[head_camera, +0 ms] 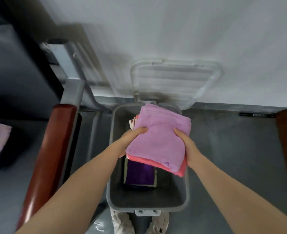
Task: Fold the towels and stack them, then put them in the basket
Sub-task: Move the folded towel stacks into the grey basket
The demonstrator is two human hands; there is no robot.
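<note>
Hands at work: left hand [131, 141] and right hand [188, 146] each grip a side of the folded towel stack [159, 141], lilac on top, over the grey basket [147, 198] holding a purple towel [139, 173].

Left hand [131, 137], right hand [186, 146] gripping, arms extended.

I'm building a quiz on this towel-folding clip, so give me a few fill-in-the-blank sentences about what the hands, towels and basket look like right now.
1. The left hand and right hand hold a folded stack whose top towel is ____ in colour.
2. Directly beneath it lies a ____ towel.
3. The stack is held above the grey ____.
4. Already inside, at the bottom, lies a dark ____ towel.

Missing words: lilac; pink; basket; purple
</note>
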